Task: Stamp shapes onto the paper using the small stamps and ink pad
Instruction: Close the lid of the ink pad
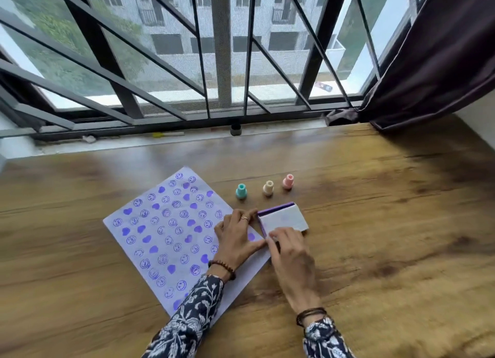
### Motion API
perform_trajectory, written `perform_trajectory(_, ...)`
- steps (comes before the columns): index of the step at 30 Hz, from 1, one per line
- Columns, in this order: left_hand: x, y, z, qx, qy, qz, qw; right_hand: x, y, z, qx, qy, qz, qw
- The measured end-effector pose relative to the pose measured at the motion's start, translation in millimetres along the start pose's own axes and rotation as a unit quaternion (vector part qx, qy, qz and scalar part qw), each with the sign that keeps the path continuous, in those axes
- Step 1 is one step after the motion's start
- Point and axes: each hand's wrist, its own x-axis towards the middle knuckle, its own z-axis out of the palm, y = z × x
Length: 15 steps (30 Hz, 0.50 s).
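A white paper [171, 234] covered with purple smiley and heart prints lies on the wooden table [388, 237], tilted. Right of it sits the ink pad [284, 219], its white lid nearly down with a purple edge showing at the back and left. My left hand [237, 237] rests on the paper's right edge, fingertips touching the pad's left side. My right hand [289, 256] holds the pad's near corner. Three small stamps stand behind the pad: teal [241, 191], cream [268, 188] and pink [288, 181].
A window with black bars [225, 49] runs along the table's far edge, with a sill [171, 140] holding small items. A dark curtain [439, 57] hangs at the right.
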Motion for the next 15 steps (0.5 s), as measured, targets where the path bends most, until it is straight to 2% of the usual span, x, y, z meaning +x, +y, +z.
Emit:
perform_trajectory(3, 1, -4, 0, -0.004, -0.006, 0.006, 1.0, 7, 5, 4, 0.053, 0.018, 0.079, 0.995)
perform_trajectory(5, 0, -6, 1, -0.003, -0.003, 0.007, 1.0, 16, 9, 4, 0.062, -0.002, 0.135, 0.989)
perform_trajectory(9, 0, -6, 2, -0.009, 0.007, 0.005, 1.0, 26, 13, 3, 0.038, -0.062, 0.16, 0.985)
perform_trajectory(15, 2, -9, 5, -0.014, 0.01, 0.008, 1.0, 29, 5, 2, 0.023, -0.062, 0.195, 0.979)
